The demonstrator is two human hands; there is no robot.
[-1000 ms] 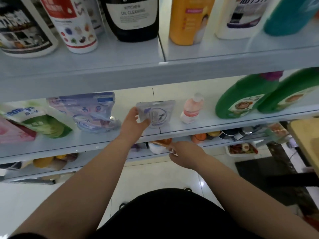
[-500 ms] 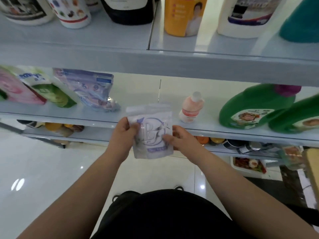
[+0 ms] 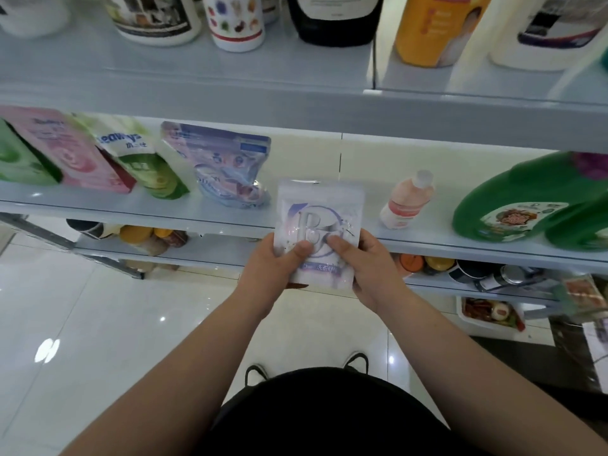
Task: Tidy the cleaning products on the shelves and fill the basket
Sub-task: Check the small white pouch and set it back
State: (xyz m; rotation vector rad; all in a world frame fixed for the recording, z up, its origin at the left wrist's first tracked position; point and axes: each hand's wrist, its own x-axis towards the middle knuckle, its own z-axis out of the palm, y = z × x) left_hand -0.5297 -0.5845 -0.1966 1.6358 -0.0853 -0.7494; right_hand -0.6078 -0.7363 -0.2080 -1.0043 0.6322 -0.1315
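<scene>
The small flat white-and-lilac plastic pouch (image 3: 318,225) stands upright, long axis vertical, sealed top edge up and printed face toward the camera — a large looping purple letter fills the front. It is held in front of the pale blue middle shelf (image 3: 210,216). The left hand (image 3: 273,271) and right hand (image 3: 368,268) clasp its lower corners, thumbs pressed on the face.

Small white-and-lilac pouch (image 3: 320,218) with a big "B" emblem, upright and face-on, pinched low between left hand (image 3: 273,271) and right hand (image 3: 368,271), in front of the middle shelf (image 3: 197,222).
</scene>
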